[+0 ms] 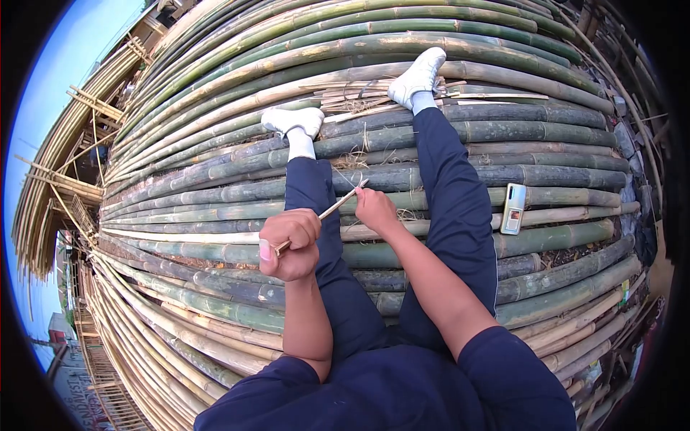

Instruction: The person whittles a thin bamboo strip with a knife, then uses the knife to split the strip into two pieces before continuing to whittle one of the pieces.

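Observation:
My left hand (290,244) is closed in a fist around a thin light-brown stick (336,205), its near end poking out by the thumb. The stick slants up to the right, away from my body, over my lower left leg. At its far tip, the fingers of my right hand (376,210) are pinched together. Thin pale slivers (353,179) stick out at that tip; what exactly the right fingers grip is hidden. Both hands are above the layer of green bamboo poles (392,177) between my outstretched legs.
A phone (512,208) lies on the poles right of my right leg. Split bamboo strips (352,95) and shavings (352,159) lie around my white shoes (419,75). Stacked pale poles (68,158) stand on a rack at the far left. Debris lines the right edge.

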A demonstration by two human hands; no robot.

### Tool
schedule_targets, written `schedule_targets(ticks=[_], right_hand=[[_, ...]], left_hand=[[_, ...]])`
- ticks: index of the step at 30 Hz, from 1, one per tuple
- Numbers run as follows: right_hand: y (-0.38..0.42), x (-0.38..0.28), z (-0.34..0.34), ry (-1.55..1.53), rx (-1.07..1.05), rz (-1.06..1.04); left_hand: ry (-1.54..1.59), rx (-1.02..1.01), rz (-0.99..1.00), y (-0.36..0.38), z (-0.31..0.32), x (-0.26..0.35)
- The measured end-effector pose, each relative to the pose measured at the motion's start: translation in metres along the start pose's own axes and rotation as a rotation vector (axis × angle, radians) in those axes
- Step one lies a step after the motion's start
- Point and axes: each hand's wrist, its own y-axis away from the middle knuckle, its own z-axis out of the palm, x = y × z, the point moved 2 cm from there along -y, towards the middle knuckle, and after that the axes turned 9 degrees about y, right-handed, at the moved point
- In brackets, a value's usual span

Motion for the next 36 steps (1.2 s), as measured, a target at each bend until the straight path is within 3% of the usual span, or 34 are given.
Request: schedule_targets(ticks=[30, 32, 34, 36], right_hand=[[-0.021, -0.001, 0.016, 0.04, -0.134, -0.044], [-0.033, 0.015, 0.043, 0.009, -0.158, -0.063], [-0.038, 0.018, 0.036, -0.019, -0.175, -0.083], [-0.031, 0.028, 0.026, -0.379, -0.543, 0.256]], left_hand=[[-0.021, 0.151, 0.064, 0.004, -0.021, 0.003], [-0.017, 0.157, 0.071, 0.006, -0.023, 0.004], [-0.036, 0.165, 0.003, 0.007, -0.024, 0.002], [-0.006, 0.151, 0.015, 0.011, -0.021, 0.008]])
